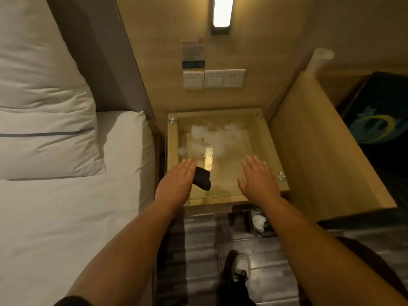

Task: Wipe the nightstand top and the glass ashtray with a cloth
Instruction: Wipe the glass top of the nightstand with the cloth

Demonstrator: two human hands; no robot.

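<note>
The nightstand (267,138) has a glass top on a pale wood frame with round metal studs at its corners. A white cloudy patch (217,138) shows in the middle of the glass. My left hand (176,184) hovers palm down over the front left corner, with a small black cloth (202,179) sticking out from under its thumb side. Over the front right part, my right hand (257,180) is held flat with its fingers apart and nothing in it. I cannot make out a glass ashtray.
A bed with white sheets and pillows (44,138) touches the nightstand's left side. A wooden partition (320,155) rises on the right. Wall switches and a socket (214,78) sit behind, under a lamp (221,12). A bin with white paper (260,221) stands on the floor near my shoe (239,268).
</note>
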